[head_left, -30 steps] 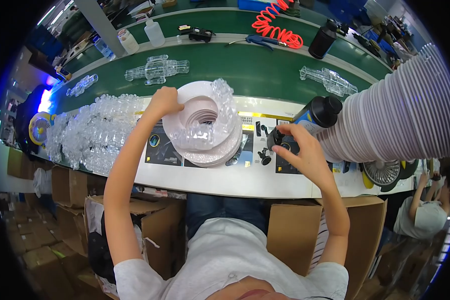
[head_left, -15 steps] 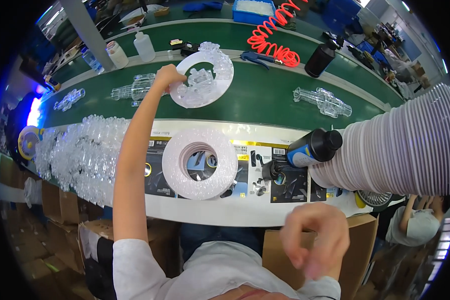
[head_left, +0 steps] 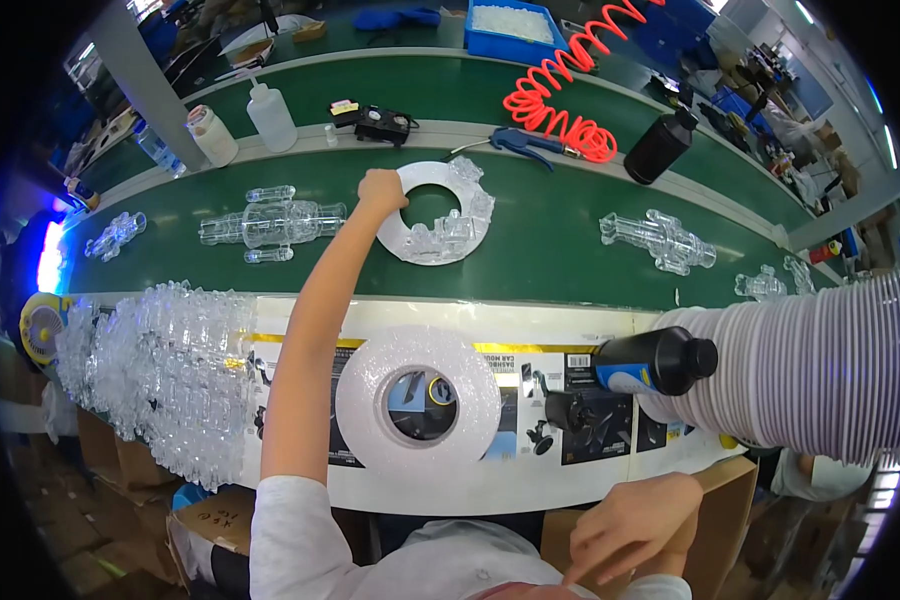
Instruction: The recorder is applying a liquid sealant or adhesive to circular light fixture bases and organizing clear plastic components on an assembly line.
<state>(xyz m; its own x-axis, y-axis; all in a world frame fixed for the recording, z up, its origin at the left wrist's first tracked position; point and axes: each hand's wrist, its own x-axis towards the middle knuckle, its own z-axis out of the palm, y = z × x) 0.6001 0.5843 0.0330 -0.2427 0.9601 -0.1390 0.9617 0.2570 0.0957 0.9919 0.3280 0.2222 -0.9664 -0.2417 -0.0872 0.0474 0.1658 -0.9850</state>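
My left hand (head_left: 381, 190) reaches out over the green belt, its fingers closed on the left edge of a flat white ring (head_left: 403, 243). Clear plastic pieces (head_left: 457, 232) sit on that ring at its front and right. My right hand (head_left: 638, 520) hangs near my body at the bench's front edge, fingers loosely bent and apart, with nothing visible in it. Between my arms a short stack of white rings (head_left: 363, 400) lies on the bench. To its right are a black bottle (head_left: 660, 360) with a blue label and a small black part (head_left: 570, 411).
Clear plastic parts (head_left: 160, 370) are piled on the left, beside a yellow fan (head_left: 42, 333). A long leaning stack of white rings (head_left: 790, 370) fills the right. Clear assemblies (head_left: 275, 223) lie along the belt (head_left: 540, 240). Beyond are an air gun (head_left: 523, 146) and red coiled hose (head_left: 570, 130).
The ring in my left hand has gone from tilted to lying nearly flat on the belt. My right hand has dropped lower and turned. The whole view has shifted.
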